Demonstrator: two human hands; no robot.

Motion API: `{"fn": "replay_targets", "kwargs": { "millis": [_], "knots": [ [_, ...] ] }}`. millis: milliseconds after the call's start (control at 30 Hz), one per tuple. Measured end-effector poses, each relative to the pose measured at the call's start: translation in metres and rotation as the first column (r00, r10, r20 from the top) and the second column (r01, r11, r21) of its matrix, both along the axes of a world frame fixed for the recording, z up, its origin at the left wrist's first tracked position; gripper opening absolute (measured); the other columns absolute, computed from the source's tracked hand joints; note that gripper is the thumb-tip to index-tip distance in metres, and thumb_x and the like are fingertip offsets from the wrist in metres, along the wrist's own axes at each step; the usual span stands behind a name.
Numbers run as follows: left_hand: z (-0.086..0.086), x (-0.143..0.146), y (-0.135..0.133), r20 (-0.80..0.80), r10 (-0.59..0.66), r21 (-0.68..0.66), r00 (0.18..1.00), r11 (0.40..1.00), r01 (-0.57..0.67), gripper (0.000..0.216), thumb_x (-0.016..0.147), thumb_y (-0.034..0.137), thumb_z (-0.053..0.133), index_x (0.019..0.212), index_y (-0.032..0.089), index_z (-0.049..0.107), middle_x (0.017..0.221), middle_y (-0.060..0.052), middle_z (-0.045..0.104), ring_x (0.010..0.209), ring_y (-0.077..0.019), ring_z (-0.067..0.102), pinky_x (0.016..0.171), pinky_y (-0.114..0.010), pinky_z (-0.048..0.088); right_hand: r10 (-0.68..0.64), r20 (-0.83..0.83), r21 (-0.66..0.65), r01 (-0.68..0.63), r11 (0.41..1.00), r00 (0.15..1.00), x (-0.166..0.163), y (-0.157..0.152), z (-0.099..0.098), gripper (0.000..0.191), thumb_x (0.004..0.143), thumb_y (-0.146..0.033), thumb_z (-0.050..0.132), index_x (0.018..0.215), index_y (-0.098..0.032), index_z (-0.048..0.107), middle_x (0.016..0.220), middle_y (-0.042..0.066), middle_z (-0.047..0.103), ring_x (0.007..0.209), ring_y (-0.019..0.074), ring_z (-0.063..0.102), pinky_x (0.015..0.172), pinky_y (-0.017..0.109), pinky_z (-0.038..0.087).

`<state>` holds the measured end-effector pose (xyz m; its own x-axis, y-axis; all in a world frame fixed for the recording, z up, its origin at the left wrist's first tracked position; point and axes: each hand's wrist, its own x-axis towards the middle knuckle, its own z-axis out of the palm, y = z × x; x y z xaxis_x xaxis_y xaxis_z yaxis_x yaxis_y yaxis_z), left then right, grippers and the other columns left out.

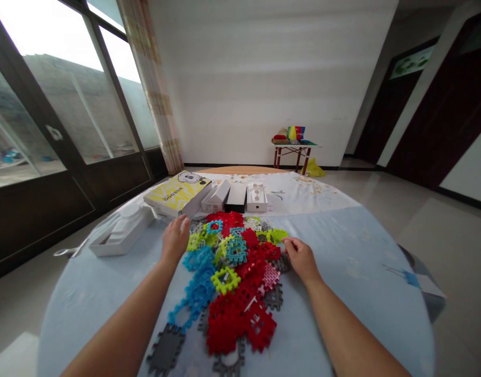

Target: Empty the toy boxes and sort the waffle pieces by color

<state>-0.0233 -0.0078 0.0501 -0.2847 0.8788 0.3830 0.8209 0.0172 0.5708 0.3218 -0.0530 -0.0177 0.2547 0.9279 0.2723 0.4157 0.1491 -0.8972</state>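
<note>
A heap of flat plastic interlocking building pieces with toothed edges lies in front of me: red pieces (227, 322), blue pieces (199, 285), lime green pieces (226, 280) and grey pieces (166, 348). My left hand (175, 239) is at the heap's upper left edge, fingers reaching forward and nothing visible in them. On the other side, my right hand (301, 256) has its fingers curled together at the heap's right edge, beside a lime green piece (279, 235) and a dark grey piece (282, 263). Whatever its fingertips pinch is too small to make out.
Behind the heap stand a yellow-and-white box (179, 192), a white box (217, 196), a black-and-white box (236, 198) and a small white tray (257, 197). An open white box (122, 230) sits left on the round table (342, 293). A small table (297, 145) stands by the wall.
</note>
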Motion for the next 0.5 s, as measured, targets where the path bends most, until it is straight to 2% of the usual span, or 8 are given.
{"fn": "replay_targets", "kwargs": {
  "millis": [67,167,267,400,500],
  "knots": [
    [-0.014,-0.027,0.014,-0.003,0.029,-0.072,1.000,0.997,-0.029,0.053,0.084,0.045,0.030,0.115,0.012,0.058,0.124,-0.016,0.056,0.120,-0.0277,0.045,0.100,-0.037,0.032,0.002,0.012,0.015,-0.002,1.000,1.000,-0.002,0.000,0.000,0.042,0.079,-0.047,0.046,0.090,-0.014,0.068,0.070,0.007,0.067,0.060,0.0182,0.059,0.061,0.027,0.045],
    [-0.029,-0.042,0.027,0.004,0.027,-0.162,1.000,0.986,-0.026,0.052,0.082,0.048,0.034,0.108,0.013,0.063,0.118,-0.016,0.061,0.115,-0.0306,0.050,0.096,-0.040,0.036,-0.003,0.004,0.011,0.003,1.000,1.000,-0.002,0.000,-0.001,0.041,0.079,-0.047,0.046,0.090,-0.014,0.068,0.071,0.007,0.068,0.061,0.0187,0.060,0.063,0.028,0.046],
    [-0.038,-0.033,0.035,0.026,-0.017,-0.195,1.000,0.981,0.021,0.053,0.082,0.051,0.033,0.105,0.016,0.065,0.113,-0.014,0.064,0.112,-0.0299,0.053,0.093,-0.038,0.038,0.000,-0.009,-0.009,0.000,1.000,1.000,-0.001,0.001,-0.002,0.042,0.079,-0.048,0.046,0.091,-0.014,0.068,0.067,0.006,0.067,0.060,0.0190,0.060,0.062,0.028,0.046],
    [-0.044,-0.011,0.040,0.066,-0.072,-0.156,0.995,0.984,0.081,0.056,0.083,0.052,0.028,0.110,0.017,0.063,0.118,-0.011,0.062,0.114,-0.0266,0.052,0.094,-0.035,0.038,0.000,-0.009,-0.012,-0.001,1.000,1.000,-0.001,0.003,-0.003,0.044,0.079,-0.049,0.045,0.091,-0.014,0.068,0.065,0.005,0.067,0.059,0.0189,0.060,0.062,0.028,0.046],
    [-0.048,0.000,0.041,0.109,-0.080,-0.130,0.991,0.987,0.094,0.058,0.083,0.054,0.027,0.111,0.018,0.063,0.119,-0.010,0.062,0.115,-0.0257,0.052,0.094,-0.034,0.039,-0.014,-0.012,0.013,0.014,1.000,1.000,-0.002,0.003,-0.004,0.043,0.078,-0.050,0.046,0.090,-0.015,0.069,0.073,0.007,0.069,0.067,0.0206,0.062,0.068,0.030,0.047]
  ]
}}
